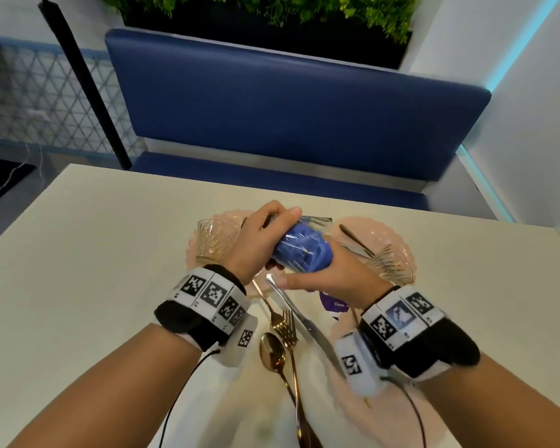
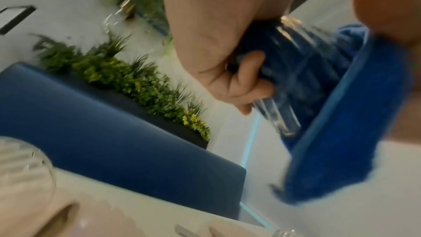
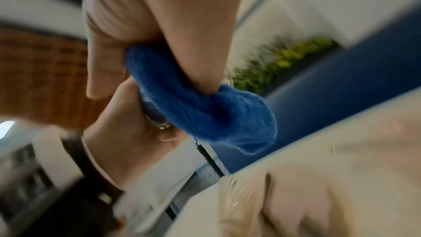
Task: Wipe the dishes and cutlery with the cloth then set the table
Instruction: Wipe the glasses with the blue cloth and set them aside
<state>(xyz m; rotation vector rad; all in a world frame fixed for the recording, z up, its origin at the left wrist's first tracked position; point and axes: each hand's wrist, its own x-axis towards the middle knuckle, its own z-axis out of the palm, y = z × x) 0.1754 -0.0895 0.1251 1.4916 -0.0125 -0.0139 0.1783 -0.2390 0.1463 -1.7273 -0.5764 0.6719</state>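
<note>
Blue cloth (image 1: 306, 250): bunched microfibre, stuffed inside a clear ribbed drinking glass (image 1: 296, 244) held above the table.
Left hand (image 1: 259, 244): fingers curled round the glass, tilting it on its side.
Right hand (image 1: 333, 273): clamped on the cloth at the glass mouth — thumb stretched out.
Below: gold fork (image 1: 280, 318), gold spoon (image 1: 272, 350), steel knife (image 1: 304, 318) on the cream table (image 1: 94, 253) — pink scalloped plates (image 1: 398, 240) behind.

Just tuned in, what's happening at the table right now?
A person is wiping a clear drinking glass held above the white table. The left hand grips the glass, while the right hand works a blue cloth stuffed inside it. Gold cutlery, a silver knife, pink plates and ribbed glass bowls wait below.
</note>
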